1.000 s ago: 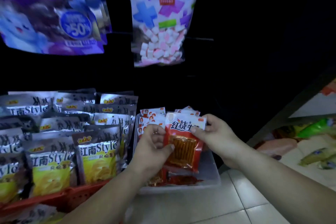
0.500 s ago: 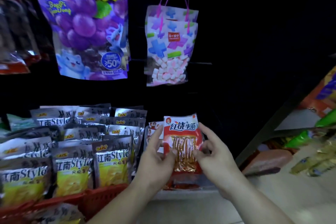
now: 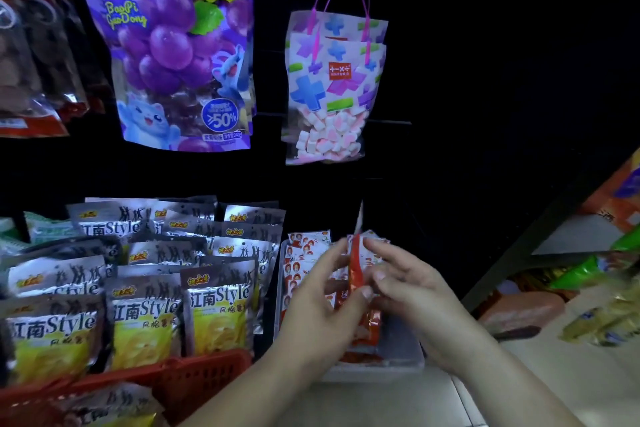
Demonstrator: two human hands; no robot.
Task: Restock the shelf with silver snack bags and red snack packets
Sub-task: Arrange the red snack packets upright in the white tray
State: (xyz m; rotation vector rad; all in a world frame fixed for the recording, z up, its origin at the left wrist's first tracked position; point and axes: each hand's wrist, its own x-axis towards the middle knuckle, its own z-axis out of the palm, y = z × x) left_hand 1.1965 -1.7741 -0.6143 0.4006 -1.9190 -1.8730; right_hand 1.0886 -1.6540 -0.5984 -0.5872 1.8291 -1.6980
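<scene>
1. Pinching the thin red foil snack packet (image 3: 356,274) from its left side, the left hand (image 3: 325,291) has its thumb on the near edge and its straighter fingers behind.
2. The right hand (image 3: 408,284) has bent fingers against the packet's right face. Blur and the hidden thumb leave it unclear whether it grips or only steadies.
3. The packet stands edge-on between the two hands. It is raised just above the clear plastic bin (image 3: 398,369), where a row of matching red-and-white packets (image 3: 304,253) stands on end.
4. The silver foil snack bags (image 3: 218,302) sit packed upright in the red plastic mesh basket (image 3: 207,367), just left of the bin.
5. Handling, as a judgement:
   - The packet looks light and flat, so little force should be needed.
   - Its glossy film is probably slippery, and its body soft enough to bend or flop.
   - The strips inside could snap or crush if squeezed across the middle.
6. The best hold is probably along the sealed top or side seams, where the film is flat and stiffer. One hand can guide the bottom edge down into a gap in the row.
7. The silver bags look puffier and fuller, so they are likely better taken by the top seal than by the belly.
</scene>
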